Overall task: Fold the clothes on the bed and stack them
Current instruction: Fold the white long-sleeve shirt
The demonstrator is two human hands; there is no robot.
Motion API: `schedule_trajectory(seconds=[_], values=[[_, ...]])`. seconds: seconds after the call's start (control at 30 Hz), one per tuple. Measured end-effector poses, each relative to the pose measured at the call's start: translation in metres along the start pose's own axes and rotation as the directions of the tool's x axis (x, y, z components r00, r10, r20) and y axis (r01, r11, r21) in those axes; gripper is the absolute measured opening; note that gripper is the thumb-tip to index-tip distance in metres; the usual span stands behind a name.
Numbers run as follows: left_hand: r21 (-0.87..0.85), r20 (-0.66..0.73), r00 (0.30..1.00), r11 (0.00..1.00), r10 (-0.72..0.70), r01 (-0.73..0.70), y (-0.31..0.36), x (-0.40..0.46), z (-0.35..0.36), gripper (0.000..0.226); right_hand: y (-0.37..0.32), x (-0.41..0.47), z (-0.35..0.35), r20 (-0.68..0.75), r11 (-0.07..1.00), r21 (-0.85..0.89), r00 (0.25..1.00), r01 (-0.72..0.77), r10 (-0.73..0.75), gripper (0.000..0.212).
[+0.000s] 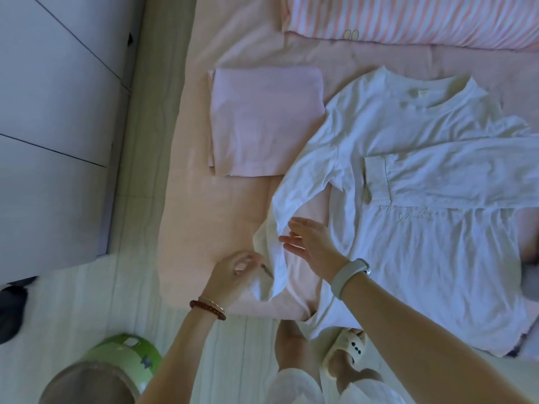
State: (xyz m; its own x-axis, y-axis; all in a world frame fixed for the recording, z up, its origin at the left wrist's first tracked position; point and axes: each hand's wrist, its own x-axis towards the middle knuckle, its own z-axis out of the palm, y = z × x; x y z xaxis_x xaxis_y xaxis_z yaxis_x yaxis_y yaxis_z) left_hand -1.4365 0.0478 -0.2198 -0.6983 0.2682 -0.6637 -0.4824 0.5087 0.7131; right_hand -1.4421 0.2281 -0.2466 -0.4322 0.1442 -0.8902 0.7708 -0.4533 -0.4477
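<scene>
A white long-sleeved shirt [423,243] lies spread face up on the pink bed [204,228], collar toward the pillow. One sleeve is folded across its chest. The other sleeve [291,199] trails down toward the bed's near edge. My left hand [233,277] pinches that sleeve's cuff at the edge of the bed. My right hand [309,243] hovers with straight fingers beside the sleeve, just right of it. A folded pale pink garment [265,121] lies flat to the left of the shirt.
A pink-and-white striped pillow [408,18] lies at the head of the bed. White cabinet doors [58,112] stand on the left. A green bin [125,363] sits on the floor at lower left. My feet in slippers [347,351] stand at the bed's edge.
</scene>
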Motion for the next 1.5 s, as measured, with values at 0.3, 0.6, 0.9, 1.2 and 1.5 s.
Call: schedule_trajectory(seconds=[0.3, 0.6, 0.9, 1.2, 1.5], values=[[0.222, -0.135, 0.972, 0.951, -0.19, 0.217, -0.022, 0.064, 0.021, 0.021, 0.036, 0.012, 0.013, -0.054, 0.935, -0.339, 0.994, -0.103, 0.091, 0.022], [0.025, -0.051, 0.995, 0.996, 0.082, -0.081, 0.006, 0.027, 0.022, 0.024, 0.035, -0.03, -0.003, -0.02, 0.974, -0.204, 0.994, 0.097, -0.104, 0.021], [0.038, -0.249, 0.944, 0.976, 0.218, -0.216, 0.045, 0.021, -0.002, 0.018, 0.024, -0.068, -0.036, -0.155, 0.947, 0.262, 0.977, 0.185, -0.148, 0.012], [0.274, -0.062, 0.99, 0.952, -0.127, 0.139, 0.015, 0.031, -0.019, 0.014, 0.036, -0.079, -0.015, 0.002, 0.968, 0.118, 0.975, 0.22, -0.222, 0.013], [-0.3, 0.339, 0.917, 0.9, -0.21, 0.316, 0.035, 0.029, 0.008, 0.039, 0.024, -0.078, -0.008, 0.135, 0.952, -0.04, 0.946, 0.302, -0.294, 0.015]])
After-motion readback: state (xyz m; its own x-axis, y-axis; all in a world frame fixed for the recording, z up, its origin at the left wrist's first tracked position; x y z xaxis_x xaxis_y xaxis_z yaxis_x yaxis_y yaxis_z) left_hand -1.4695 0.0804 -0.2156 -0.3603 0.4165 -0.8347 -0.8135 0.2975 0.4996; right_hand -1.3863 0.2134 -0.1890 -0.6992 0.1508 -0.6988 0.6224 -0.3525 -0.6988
